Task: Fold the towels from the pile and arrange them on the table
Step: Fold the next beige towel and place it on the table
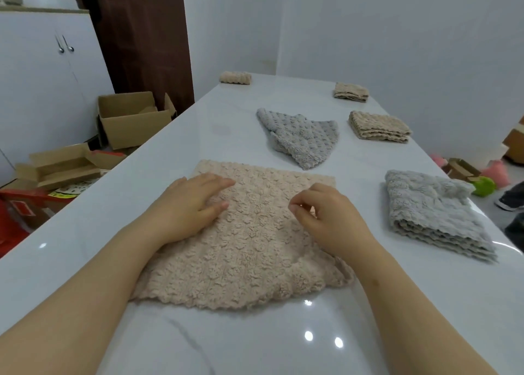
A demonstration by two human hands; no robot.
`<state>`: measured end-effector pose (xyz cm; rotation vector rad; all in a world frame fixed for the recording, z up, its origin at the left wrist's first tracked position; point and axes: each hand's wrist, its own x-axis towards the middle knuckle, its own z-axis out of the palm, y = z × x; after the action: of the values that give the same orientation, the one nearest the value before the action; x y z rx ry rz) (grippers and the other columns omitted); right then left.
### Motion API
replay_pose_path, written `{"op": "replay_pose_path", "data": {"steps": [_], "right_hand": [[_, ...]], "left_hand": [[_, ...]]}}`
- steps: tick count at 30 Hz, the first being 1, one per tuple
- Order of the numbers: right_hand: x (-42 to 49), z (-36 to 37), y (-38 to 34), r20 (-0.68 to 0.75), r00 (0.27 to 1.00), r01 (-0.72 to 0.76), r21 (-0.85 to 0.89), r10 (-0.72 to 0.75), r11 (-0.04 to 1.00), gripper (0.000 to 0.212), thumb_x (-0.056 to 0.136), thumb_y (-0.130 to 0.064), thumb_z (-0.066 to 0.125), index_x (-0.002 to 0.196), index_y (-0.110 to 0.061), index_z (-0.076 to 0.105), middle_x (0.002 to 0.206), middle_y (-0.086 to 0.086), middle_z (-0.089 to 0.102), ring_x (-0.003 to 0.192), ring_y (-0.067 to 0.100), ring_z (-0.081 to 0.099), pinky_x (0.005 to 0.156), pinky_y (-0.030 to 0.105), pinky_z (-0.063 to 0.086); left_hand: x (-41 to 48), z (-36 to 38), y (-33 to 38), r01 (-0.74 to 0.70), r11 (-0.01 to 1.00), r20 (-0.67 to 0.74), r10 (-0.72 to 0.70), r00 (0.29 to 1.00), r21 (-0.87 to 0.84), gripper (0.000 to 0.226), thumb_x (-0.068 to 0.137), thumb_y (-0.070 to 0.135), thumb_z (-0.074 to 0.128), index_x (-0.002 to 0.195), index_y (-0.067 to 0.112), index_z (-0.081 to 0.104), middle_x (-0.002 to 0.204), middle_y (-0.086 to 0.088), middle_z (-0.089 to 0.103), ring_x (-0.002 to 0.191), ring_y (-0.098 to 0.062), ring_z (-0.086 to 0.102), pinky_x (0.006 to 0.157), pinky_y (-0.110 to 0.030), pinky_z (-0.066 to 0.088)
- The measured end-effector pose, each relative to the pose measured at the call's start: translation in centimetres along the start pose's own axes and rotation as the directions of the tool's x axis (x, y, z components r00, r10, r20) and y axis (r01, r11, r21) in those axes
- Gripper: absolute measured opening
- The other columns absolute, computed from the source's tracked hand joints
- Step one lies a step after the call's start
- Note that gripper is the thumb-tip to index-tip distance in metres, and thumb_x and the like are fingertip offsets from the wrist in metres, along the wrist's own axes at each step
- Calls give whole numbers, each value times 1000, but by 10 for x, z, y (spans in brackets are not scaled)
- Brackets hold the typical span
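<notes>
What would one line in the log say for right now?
step: folding beige towel | left hand: pressing flat on it | right hand: fingers curled over it, grip unclear | far grey towel: unfolded | table: four folded towels

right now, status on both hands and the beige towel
Left hand flat on beige towel. Right hand on it too, fingers curled, pinch unclear. Towel lies spread on table. Loose grey towel beyond, apart.

I count six towels on my bench [255,346] — four beige, two grey. Beige: one spread towel [243,233], three folded — far-left pile [235,77], far-right pile [351,91], nearer pile [378,126]. Grey: one loose towel [300,136], one folded towel [431,216]. Left, on the floor, two open brown boxes: big box [133,119], flat box [59,167].
</notes>
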<state>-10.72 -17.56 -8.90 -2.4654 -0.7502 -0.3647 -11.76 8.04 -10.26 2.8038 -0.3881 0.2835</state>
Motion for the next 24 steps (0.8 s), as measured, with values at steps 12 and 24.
{"op": "replay_pose_path", "data": {"steps": [12, 24], "right_hand": [[-36, -27, -14, 493, 868, -239, 316, 56, 918, 18, 65, -45, 78, 77, -34, 71, 86, -8, 65, 76, 1, 59, 69, 14, 48], [-34, -25, -3, 327, 933, -269, 359, 150, 894, 26, 65, -18, 80, 61, -24, 56, 74, -5, 62, 67, 6, 53, 59, 13, 40]], "left_hand": [[-104, -23, 12, -221, 969, 318, 246, 916, -113, 69, 62, 82, 39, 124, 61, 22, 136, 42, 9, 127, 25, -2, 104, -4, -9], [-121, -36, 5, -43, 967, 159, 85, 984, -250, 51, 66, 29, 56, 108, 54, 46, 123, 38, 43, 115, 25, 34, 92, 5, 22]]}}
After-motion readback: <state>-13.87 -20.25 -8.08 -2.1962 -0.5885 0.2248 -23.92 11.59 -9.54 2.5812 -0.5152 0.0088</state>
